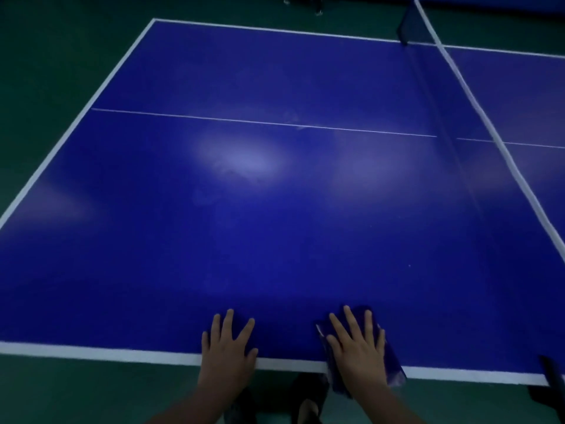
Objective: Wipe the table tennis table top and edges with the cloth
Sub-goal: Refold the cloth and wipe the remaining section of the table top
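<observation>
A blue table tennis table [275,209] with white border lines fills the view. My right hand [359,347] lies flat with spread fingers on a dark blue cloth [394,367], pressing it onto the table's near edge; the cloth hangs a little over the white edge line. My left hand [227,347] rests flat on the bare table top, fingers spread, about a hand's width to the left of the cloth. Pale smudges show in the middle of the table top.
The net [464,96] with its white top band runs along the right side, its post clamp [406,29] at the far edge. Green floor [46,71] surrounds the table. A dark object [550,384] sits at the near right corner. Feet show below the edge.
</observation>
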A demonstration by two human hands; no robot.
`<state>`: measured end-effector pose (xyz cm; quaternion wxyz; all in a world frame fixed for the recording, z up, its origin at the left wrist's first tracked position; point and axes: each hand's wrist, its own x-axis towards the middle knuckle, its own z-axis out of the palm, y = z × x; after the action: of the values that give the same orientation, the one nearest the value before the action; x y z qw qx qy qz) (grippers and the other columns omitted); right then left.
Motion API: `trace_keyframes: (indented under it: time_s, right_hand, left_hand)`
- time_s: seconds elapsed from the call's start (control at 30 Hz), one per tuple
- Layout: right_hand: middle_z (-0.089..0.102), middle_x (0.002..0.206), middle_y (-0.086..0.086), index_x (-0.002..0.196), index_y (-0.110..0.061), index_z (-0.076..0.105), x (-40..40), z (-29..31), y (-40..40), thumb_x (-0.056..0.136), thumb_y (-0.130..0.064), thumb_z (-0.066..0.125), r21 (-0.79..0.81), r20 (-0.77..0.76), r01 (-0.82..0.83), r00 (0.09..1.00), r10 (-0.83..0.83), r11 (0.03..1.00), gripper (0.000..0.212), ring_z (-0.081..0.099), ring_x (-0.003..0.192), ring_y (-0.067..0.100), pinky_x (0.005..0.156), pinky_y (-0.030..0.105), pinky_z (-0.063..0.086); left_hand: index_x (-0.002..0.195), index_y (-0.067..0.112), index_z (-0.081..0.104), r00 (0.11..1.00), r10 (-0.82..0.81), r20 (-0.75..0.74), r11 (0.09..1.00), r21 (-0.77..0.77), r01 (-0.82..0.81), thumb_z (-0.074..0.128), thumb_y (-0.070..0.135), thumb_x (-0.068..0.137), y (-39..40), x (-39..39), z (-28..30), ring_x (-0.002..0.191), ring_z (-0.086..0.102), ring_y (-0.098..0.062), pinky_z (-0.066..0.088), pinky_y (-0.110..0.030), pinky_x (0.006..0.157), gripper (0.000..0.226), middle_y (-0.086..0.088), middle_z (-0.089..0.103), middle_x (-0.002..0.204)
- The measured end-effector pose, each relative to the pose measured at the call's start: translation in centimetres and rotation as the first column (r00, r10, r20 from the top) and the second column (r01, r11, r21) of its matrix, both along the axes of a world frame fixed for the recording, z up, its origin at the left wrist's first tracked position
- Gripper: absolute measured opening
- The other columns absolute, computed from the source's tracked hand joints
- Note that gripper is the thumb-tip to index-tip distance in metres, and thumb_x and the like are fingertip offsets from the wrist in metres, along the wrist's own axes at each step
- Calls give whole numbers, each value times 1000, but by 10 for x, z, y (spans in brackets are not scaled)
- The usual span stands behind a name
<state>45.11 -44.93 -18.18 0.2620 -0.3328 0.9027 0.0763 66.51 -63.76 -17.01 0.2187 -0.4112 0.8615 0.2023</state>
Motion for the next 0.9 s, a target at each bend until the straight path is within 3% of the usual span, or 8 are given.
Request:
trace_keyframes:
  time_s: [0.17, 0.27, 0.33, 0.53, 0.63, 0.73, 0.83, 0.9]
  right_hand:
    - [-16, 165, -12, 154, -51, -2, -29, 4, -58, 102, -60, 9, -77, 23, -23, 999, 25, 997, 54, -28, 147, 36, 115, 60, -12]
    - [27, 163, -4, 149, -42, 39, -21, 10, -47, 101, -56, 24, -142, -40, -269, 963, 266, 953, 53, 16, 150, 42, 116, 64, 13]
    - [44, 154, -4, 140, -38, 55, -17, 10, -13, 96, -55, 33, -167, -30, -392, 919, 393, 905, 52, 30, 144, 40, 112, 61, 22]
    - [45, 154, -3, 139, -36, 57, -80, 7, 39, 95, -57, 29, -106, -23, -443, 896, 444, 890, 55, 27, 145, 39, 111, 63, 22]
    - [15, 166, -9, 153, -44, 28, -114, 5, 4, 100, -63, 12, -99, -26, -295, 956, 293, 951, 58, 1, 152, 37, 117, 64, 7]
    - [1, 167, -9, 156, -45, 14, -111, 0, -43, 101, -61, 15, -142, -23, -159, 987, 158, 977, 57, -15, 151, 36, 118, 62, -4]
    - [13, 167, -1, 153, -38, 31, -77, 2, -46, 92, -59, 54, -172, -39, -417, 908, 417, 893, 69, -4, 150, 45, 116, 68, 3]
    - [31, 162, 2, 146, -35, 45, -53, 3, -15, 89, -56, 56, -213, -57, -580, 811, 582, 787, 62, 3, 150, 43, 114, 67, 10]
  left_hand:
    - [152, 52, 8, 1000, -23, -10, 999, 24, 23, 39, 63, 96, 21, -38, 7, 151, -16, -29, 4, -52, 121, 65, 2, -14, 165]
    - [152, 53, 10, 1000, 6, -3, 999, 35, -6, 40, 64, 96, 40, -63, 9, 151, -15, -30, 4, -53, 121, 65, 3, -11, 165]
    - [151, 55, 10, 998, 69, -6, 997, 19, -69, 39, 66, 95, 48, -76, 8, 150, -15, -31, 3, -55, 120, 64, 2, -9, 165]
    - [151, 53, 13, 992, 119, -37, 992, -33, -121, 39, 67, 95, 56, -79, 3, 150, -14, -32, 1, -57, 121, 64, 0, -6, 165]
    - [151, 53, 15, 988, 147, -49, 988, -41, -149, 42, 65, 95, 58, -80, 2, 150, -14, -31, 0, -57, 120, 63, 0, -5, 164]
    - [151, 53, 15, 984, 168, -52, 985, -33, -170, 44, 63, 95, 61, -82, 1, 150, -16, -29, 0, -57, 120, 64, 2, -6, 164]
    - [151, 53, 14, 981, 189, -46, 981, -26, -191, 44, 62, 95, 63, -82, 1, 150, -17, -28, 0, -56, 121, 64, 2, -7, 164]
    - [151, 54, 13, 982, 187, -40, 981, -36, -188, 43, 64, 95, 63, -82, 1, 150, -17, -28, 0, -55, 121, 64, 2, -8, 165]
